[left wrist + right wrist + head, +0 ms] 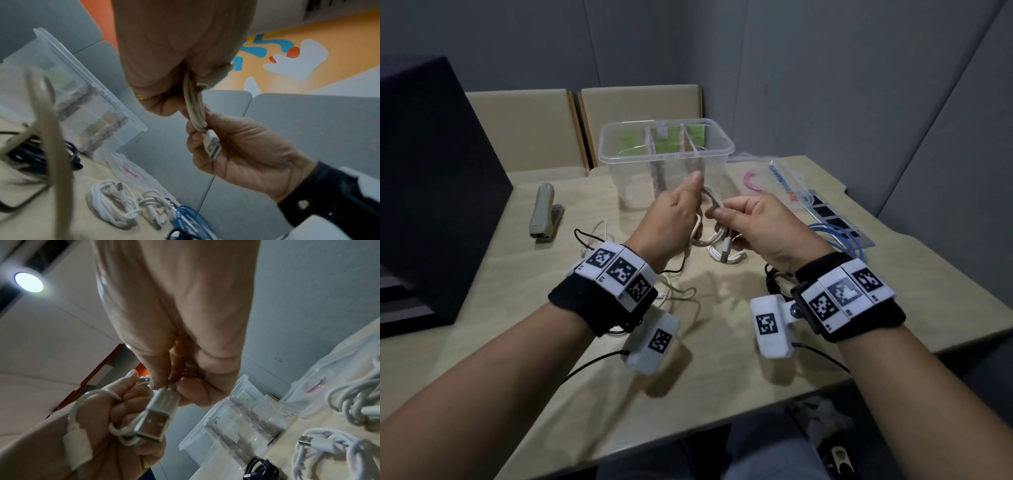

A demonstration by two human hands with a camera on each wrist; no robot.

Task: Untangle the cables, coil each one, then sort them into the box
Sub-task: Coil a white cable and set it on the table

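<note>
Both forearms are bare, each wrist wrapped in a black fabric band (582, 301) carrying a curved row of white tiles printed with black square-pattern markers. At about 5 o'clock from the left band hangs a white camera housing (655, 344) with one such marker — a thin black cable (592, 363) trails from it. The right band (859, 318) has a like white housing (770, 323) at its 9 o'clock, joined by a black bracket with a silver screw (797, 311). The left hand (671, 219) wears a gold ring (142, 97).

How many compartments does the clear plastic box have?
3, side by side in the clear box: the left compartment, the middle compartment and the right compartment, parted by two dividers. None seems hidden.
</note>
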